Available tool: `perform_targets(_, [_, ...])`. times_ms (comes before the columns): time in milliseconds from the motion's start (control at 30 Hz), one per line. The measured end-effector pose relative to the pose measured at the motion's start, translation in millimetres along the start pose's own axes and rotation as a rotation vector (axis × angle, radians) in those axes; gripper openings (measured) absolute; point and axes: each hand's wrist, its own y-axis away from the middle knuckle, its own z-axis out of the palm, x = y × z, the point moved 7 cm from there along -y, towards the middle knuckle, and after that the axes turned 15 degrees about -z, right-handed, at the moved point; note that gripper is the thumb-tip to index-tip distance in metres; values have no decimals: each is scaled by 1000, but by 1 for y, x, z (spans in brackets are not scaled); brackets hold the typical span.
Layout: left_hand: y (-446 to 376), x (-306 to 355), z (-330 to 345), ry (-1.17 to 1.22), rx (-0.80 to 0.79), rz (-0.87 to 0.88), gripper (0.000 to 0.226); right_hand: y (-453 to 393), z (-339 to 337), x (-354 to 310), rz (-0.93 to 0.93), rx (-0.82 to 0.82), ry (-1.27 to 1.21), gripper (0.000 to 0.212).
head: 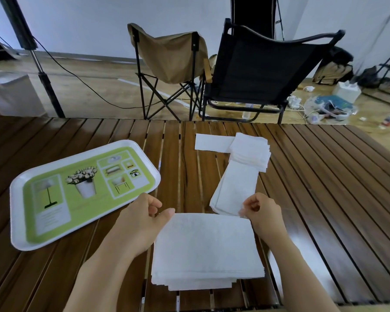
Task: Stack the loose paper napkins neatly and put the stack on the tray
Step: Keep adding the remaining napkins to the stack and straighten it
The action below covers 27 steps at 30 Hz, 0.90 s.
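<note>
Nearest, low in the middle of the frame, a stack of napkins [206, 251] lies on the slatted wooden table [324, 188], its lower edges slightly uneven. My left hand [142, 219] pinches the top napkin's far left corner, and my right hand [260, 212] pinches the far right corner, fingers curled. Just beyond, right of centre, more loose napkins [236, 185] lie overlapping. At the left sits the green-and-white tray [16, 199], holding nothing. Further back stand a tan folding chair [169, 57] and a black chair [261, 68].
</note>
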Motion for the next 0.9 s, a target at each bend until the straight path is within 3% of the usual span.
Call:
perform_targets(233, [5, 17, -13, 104, 141, 165, 22, -6, -31, -18, 61, 179, -422, 22])
perform_targets(400, [12, 31, -15, 202, 117, 308, 20, 0, -47, -63, 8, 89, -872, 15])
perform_targets(500, [13, 31, -12, 435, -32, 232, 27, 7, -53, -87, -55, -36, -1078, 17])
perform_targets(633, [13, 24, 7, 943, -433, -99, 58, 22, -53, -112, -137, -256, -1185, 23])
perform_targets(700, [18, 24, 11, 1110, -572, -182, 60, 30, -50, -121, -171, -356, -1151, 21])
perform_targets(800, [26, 27, 4, 1099, -576, -124, 42, 41, -41, -129, -206, -519, -1015, 23])
perform_targets(900, [31, 22, 9, 934, -658, -188, 62, 43, -36, -126, -206, -571, -841, 24])
